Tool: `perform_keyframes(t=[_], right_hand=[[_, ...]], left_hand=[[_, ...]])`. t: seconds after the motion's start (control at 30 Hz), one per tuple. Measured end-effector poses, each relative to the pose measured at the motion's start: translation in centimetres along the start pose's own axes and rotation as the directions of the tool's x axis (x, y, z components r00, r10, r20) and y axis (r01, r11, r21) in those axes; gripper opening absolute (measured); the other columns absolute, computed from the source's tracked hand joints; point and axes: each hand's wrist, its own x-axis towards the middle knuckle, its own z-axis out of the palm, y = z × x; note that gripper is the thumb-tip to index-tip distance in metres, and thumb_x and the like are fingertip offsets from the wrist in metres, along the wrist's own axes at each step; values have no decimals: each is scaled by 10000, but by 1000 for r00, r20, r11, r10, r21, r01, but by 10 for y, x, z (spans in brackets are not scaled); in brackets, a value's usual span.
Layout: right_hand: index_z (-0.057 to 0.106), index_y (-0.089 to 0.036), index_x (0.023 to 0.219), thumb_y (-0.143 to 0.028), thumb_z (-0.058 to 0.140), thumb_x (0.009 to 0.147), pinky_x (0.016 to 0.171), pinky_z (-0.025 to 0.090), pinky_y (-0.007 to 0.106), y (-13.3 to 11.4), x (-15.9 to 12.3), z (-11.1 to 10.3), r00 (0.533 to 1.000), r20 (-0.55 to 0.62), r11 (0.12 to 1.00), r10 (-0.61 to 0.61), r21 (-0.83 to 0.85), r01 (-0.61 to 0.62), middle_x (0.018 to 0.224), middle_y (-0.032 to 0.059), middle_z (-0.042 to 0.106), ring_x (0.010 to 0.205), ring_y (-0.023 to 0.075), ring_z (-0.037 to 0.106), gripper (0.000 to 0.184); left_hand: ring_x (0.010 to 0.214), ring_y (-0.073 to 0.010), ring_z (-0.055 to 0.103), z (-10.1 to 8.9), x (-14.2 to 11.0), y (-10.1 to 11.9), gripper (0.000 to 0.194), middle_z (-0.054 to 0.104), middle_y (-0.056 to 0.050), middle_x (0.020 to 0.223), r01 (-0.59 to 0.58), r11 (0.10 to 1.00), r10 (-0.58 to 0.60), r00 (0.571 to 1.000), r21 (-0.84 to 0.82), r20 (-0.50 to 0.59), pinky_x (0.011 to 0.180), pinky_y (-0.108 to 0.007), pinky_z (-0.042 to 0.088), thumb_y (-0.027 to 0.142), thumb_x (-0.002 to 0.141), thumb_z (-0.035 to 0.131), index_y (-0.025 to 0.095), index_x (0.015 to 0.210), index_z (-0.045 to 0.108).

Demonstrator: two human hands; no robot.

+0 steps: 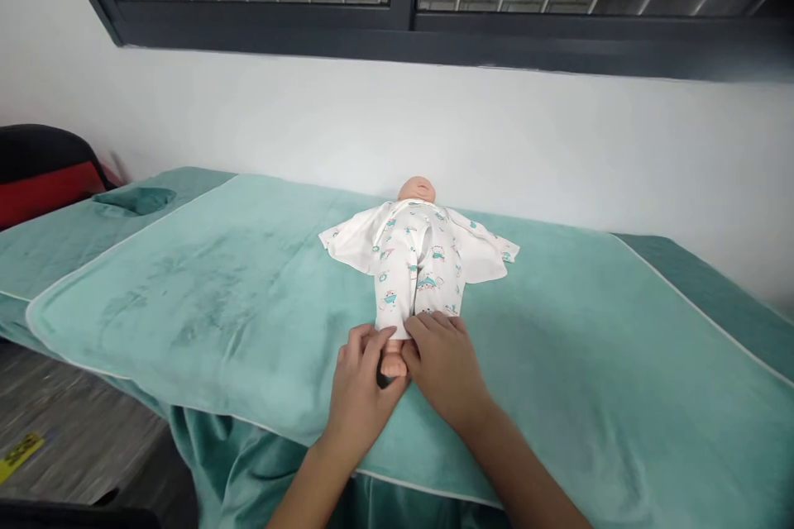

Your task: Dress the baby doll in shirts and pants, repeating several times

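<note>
A baby doll (pixel 417 188) lies on its back, head toward the wall. It wears a white printed shirt (pixel 356 240) with sleeves spread wide and white trousers (pixel 394 285) with small green and pink pictures. At the left trouser cuff, my left hand (pixel 363 384) has its fingers curled on the cloth edge, the thumb lower, beside the bare foot (pixel 393 359). My right hand (pixel 445 364) closes over the other cuff, its fingers bent on the fabric and covering that foot. Both hands touch the trousers.
Under the doll a light green plush blanket (pixel 248 289) covers the table, over a darker green cloth (pixel 688 273). Behind are a white wall (pixel 298 111) and a dark-framed barred window (pixel 406 25). A red and black chair (pixel 46 182) stands at left.
</note>
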Motion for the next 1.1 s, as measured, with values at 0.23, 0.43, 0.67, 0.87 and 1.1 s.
perform_keyframes(t=[0.23, 0.43, 0.67, 0.87, 1.1], right_hand=[[558, -201, 791, -96, 527, 878, 850, 386, 351, 5, -24, -17, 994, -2, 944, -114, 313, 109, 865, 9, 627, 895, 180, 546, 139], [554, -258, 1174, -117, 461, 920, 966, 445, 354, 33, -60, -5, 956, -248, 876, 156, 483, -17, 1239, 63, 568, 1155, 192, 531, 305], [560, -244, 1142, -181, 572, 867, 872, 467, 374, 46, -67, 23, 943, -140, 898, 303, 374, -233, 1147, 56, 608, 1052, 229, 553, 282], [589, -224, 954, -173, 497, 938, 706, 438, 269, 42, -57, 6, 959, -143, 838, 244, 530, -135, 895, 14, 602, 805, 154, 562, 106], [588, -233, 1010, -178, 478, 969, 690, 415, 229, 37, -64, -35, 953, -242, 834, 179, 552, -16, 925, 12, 583, 805, 119, 569, 130]], left_hand=[[948, -210, 608, -2, -4, -7, 245, 631, -34, 1012, -147, 989, 148, 989, 33, -30, 825, -369, 462, 229, 837, 653, 244, 1061, 555], [818, -186, 592, 3, -9, -10, 165, 625, -17, 901, -104, 994, 107, 988, 28, -114, 768, -346, 462, 240, 843, 627, 216, 977, 532], [880, -192, 606, 6, -9, -13, 205, 630, -21, 940, -110, 993, 103, 982, -36, -157, 775, -338, 485, 273, 826, 687, 228, 951, 529], [975, -227, 619, 5, -10, -16, 393, 650, -59, 1064, -165, 985, 171, 978, 55, -118, 837, -381, 492, 298, 808, 723, 244, 1148, 533], [991, -244, 625, 5, -15, -14, 393, 664, -75, 1086, -177, 981, 187, 975, 84, -124, 843, -394, 483, 350, 835, 695, 244, 1178, 536]])
